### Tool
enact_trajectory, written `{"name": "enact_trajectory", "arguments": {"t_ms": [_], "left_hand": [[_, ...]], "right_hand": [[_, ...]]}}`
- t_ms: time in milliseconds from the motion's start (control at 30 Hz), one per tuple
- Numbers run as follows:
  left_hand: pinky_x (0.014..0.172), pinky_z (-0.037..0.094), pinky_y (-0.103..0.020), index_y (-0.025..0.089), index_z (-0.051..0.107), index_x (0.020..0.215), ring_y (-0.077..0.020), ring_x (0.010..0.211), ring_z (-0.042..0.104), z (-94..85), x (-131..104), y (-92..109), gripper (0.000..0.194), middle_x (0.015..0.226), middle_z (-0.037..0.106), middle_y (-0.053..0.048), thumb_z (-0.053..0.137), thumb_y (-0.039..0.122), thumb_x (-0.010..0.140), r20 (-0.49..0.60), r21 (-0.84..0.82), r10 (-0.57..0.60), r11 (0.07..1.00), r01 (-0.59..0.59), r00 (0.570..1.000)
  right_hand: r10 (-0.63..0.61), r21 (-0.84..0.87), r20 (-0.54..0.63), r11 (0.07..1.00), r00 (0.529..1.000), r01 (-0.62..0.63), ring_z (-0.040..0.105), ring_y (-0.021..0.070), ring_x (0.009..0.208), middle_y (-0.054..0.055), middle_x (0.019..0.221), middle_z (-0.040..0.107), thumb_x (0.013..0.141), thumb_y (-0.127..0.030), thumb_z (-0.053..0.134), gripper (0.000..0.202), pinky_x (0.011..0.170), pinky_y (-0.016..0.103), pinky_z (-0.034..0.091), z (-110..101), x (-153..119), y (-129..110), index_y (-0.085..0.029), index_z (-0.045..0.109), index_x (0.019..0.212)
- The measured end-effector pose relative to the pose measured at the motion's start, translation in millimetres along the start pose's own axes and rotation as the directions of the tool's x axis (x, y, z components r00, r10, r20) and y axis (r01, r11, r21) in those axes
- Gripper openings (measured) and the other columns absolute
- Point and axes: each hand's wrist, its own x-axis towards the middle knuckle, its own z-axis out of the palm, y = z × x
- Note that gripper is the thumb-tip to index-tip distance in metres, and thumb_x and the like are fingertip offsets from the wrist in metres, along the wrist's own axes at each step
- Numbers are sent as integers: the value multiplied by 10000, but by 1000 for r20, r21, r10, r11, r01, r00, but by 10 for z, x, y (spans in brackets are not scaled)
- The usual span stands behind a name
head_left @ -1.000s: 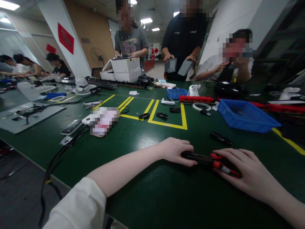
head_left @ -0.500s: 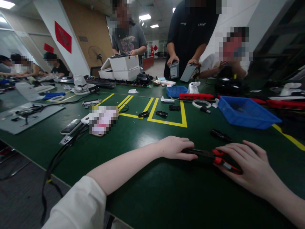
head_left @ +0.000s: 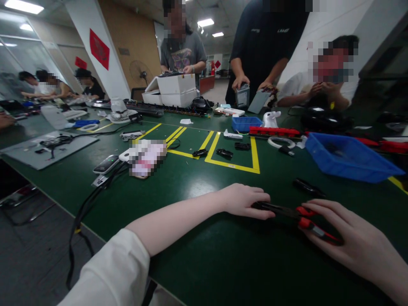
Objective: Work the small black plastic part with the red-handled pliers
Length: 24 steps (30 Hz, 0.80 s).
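Note:
My right hand point(head_left: 353, 240) is wrapped round the red handles of a pair of pliers point(head_left: 319, 230). The dark jaws of the pliers point left and meet a small black part point(head_left: 262, 205). Fingers of my left hand point(head_left: 247, 201) pinch that part from the other side and cover much of it, so its full shape is hidden. Whether the jaws clamp it or only touch it, I cannot tell. Just beyond my right hand a longer black piece point(head_left: 308, 187) lies on the green table point(head_left: 204, 242).
Several small black parts point(head_left: 225, 153) lie around the yellow tape outlines point(head_left: 232, 166). At the right is a blue bin point(head_left: 350, 163). A phone point(head_left: 147, 159), a white device and black cables point(head_left: 84, 202) lie left. Across the table a person point(head_left: 267, 46) holds grey metal boxes.
The camera has turned slightly left, so the whole scene sits further right. Both hands keep their hold on the black part and the pliers, with little visible movement.

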Motion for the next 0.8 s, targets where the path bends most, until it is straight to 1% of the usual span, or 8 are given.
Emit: {"name": "enact_trajectory", "arguments": {"t_ms": [133,233,300,400,500,567,700,800], "left_hand": [[610,408,-239,184,602,1023,-139,789,607,13,-11,15,327,990,622,-23,519,496,970,-33,4,-9,1000,9,999],[597,397,-236,186,609,979,-132,766,601,28,-21,23,329,955,622,-15,525,504,960,-76,41,-12,999,15,997],[592,389,-234,183,611,949,-124,746,595,43,-26,18,341,934,621,-12,520,511,955,-113,66,-6,998,13,994],[591,376,-235,175,617,932,-113,700,580,71,-29,1,372,887,619,-6,515,532,944,-166,111,9,994,10,986],[635,378,-246,180,630,954,-116,714,592,96,-26,-12,402,886,638,-3,526,567,925,-222,153,5,988,30,975],[668,376,-254,190,635,942,-122,738,605,106,-22,-14,435,903,654,-3,543,613,902,-248,169,-16,984,59,969],[664,358,-262,189,626,868,-122,716,597,117,-10,-13,524,860,659,8,576,710,837,-265,184,-42,978,93,963],[659,352,-261,186,620,857,-118,709,590,120,-6,-14,519,847,655,11,582,704,838,-279,177,-37,980,89,959]], "right_hand": [[12,9,-24,1000,1000,-12,692,277,954,112,1194,650,831,-458,613,455,770,383,571,-14,1,-34,-241,578,1230],[4,9,-44,1000,999,-4,688,272,955,112,1182,654,823,-438,637,449,779,383,567,-26,8,-37,-225,594,1216],[23,27,-38,999,999,-22,684,272,966,113,1183,650,817,-443,644,456,779,381,567,-38,9,-39,-219,599,1212],[98,75,-26,993,995,-96,674,274,1000,108,1191,639,821,-445,641,445,806,382,565,-55,1,-58,-227,600,1206],[195,144,-35,972,980,-188,646,289,1074,111,1220,613,845,-434,620,463,906,421,544,-63,-9,-83,-236,566,1260],[221,175,-42,962,974,-210,633,296,1104,108,1224,606,845,-431,623,481,955,443,527,-63,-13,-87,-244,553,1283],[196,177,-41,967,980,-186,642,298,1090,107,1213,614,835,-426,637,482,927,436,549,-55,-24,-56,-251,564,1278],[148,168,-30,976,989,-141,647,301,1084,105,1221,617,825,-418,651,485,919,439,557,-45,-41,-28,-259,569,1276]]}}
